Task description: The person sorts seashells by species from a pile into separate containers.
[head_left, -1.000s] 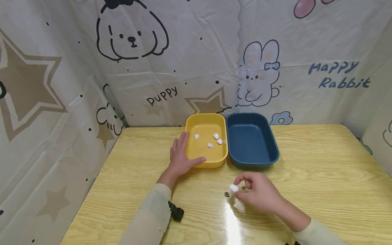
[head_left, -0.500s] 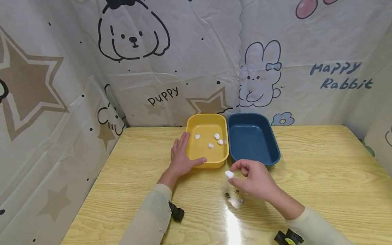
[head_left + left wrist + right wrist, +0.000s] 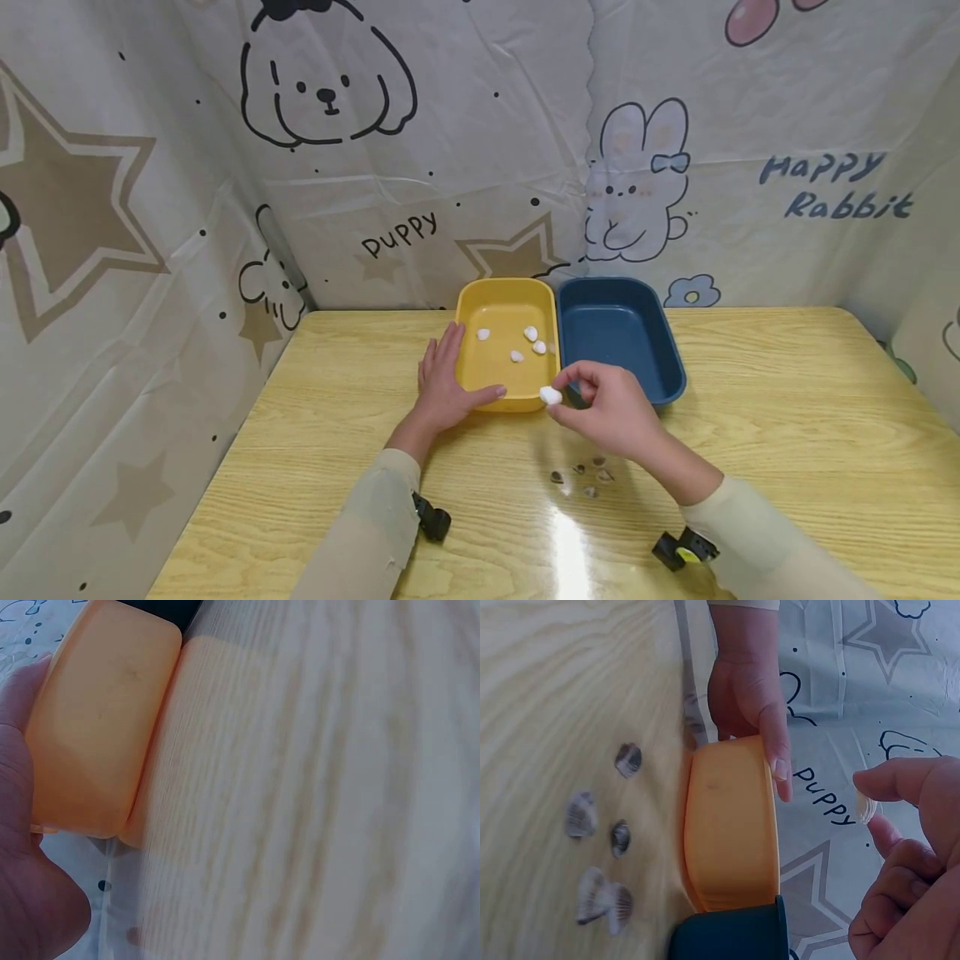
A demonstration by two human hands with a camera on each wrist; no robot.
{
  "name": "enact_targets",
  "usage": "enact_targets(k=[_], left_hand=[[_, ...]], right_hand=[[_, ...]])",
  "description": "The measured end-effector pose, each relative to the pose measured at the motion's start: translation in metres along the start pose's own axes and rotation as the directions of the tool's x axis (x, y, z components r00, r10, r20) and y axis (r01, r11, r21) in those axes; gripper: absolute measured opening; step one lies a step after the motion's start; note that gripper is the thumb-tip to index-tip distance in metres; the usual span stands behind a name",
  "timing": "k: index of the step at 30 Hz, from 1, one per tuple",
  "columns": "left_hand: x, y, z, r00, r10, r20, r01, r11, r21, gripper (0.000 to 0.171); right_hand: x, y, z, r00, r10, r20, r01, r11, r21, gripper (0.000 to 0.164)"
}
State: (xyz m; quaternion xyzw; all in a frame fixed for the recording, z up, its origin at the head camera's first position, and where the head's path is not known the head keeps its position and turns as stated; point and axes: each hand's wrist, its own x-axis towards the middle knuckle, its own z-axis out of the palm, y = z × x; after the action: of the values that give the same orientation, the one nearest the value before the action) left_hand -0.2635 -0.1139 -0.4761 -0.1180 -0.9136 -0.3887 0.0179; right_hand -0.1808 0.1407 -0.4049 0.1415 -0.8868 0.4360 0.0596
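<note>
My right hand (image 3: 617,410) pinches a white ribbed seashell (image 3: 551,396) between thumb and forefinger, over the front right corner of the yellow bin (image 3: 507,405). In the right wrist view that seashell (image 3: 865,807) shows edge-on at the fingertips. Several white shells (image 3: 531,333) lie spread on the yellow bin's floor. My left hand (image 3: 444,383) rests against this bin's front left corner, fingers straight along the left side and thumb on the front rim. Several small dark-striped shells (image 3: 557,477) lie on the table in front of the bins, seen closer as grey shells (image 3: 628,760) in the right wrist view.
A dark blue bin (image 3: 618,367) with nothing in it stands right beside the yellow one. Both are near the back edge of the wooden table (image 3: 360,367), before a printed cloth backdrop (image 3: 480,150). Each wrist wears a small black camera (image 3: 433,518).
My right hand has carried the white seashell from low over the table up and forward to the yellow bin's front edge, uncovering the striped shells. My left hand stays in place.
</note>
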Motion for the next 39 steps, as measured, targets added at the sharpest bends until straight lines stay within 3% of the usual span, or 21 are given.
enact_targets(k=[39], left_hand=[[0.000,0.001,-0.002,1.000,-0.002,0.009,0.002,1.000,0.005,0.118]], right_hand=[[0.085,-0.009,0.024,0.982,0.033,-0.187,-0.025,0.999,0.045,0.024]])
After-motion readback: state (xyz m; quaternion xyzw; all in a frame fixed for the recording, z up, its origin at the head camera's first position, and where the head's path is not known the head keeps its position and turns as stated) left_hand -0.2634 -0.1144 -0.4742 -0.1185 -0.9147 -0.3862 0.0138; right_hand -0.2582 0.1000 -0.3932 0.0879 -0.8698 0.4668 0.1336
